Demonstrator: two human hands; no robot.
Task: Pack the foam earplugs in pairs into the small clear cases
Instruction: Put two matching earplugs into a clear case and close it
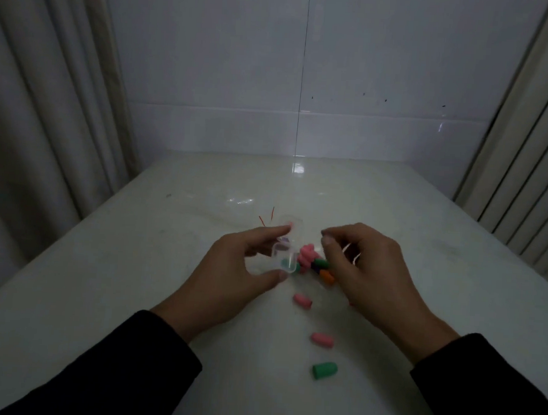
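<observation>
White glossy table (132, 295) abuts a white tiled wall (210, 75) with one vertical seam. Beige curtains (42, 97) hang at both sides. Thin red strands (262, 220) lie on the table.

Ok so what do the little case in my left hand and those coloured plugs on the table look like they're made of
The case looks like clear hard plastic: you can see colour through its glossy walls. The plugs, like the green one nearest you, look like soft matte foam, with dull surfaces and rounded tips. The table seems a polished white surface, since it shows reflections; which material, I can't tell.
</observation>
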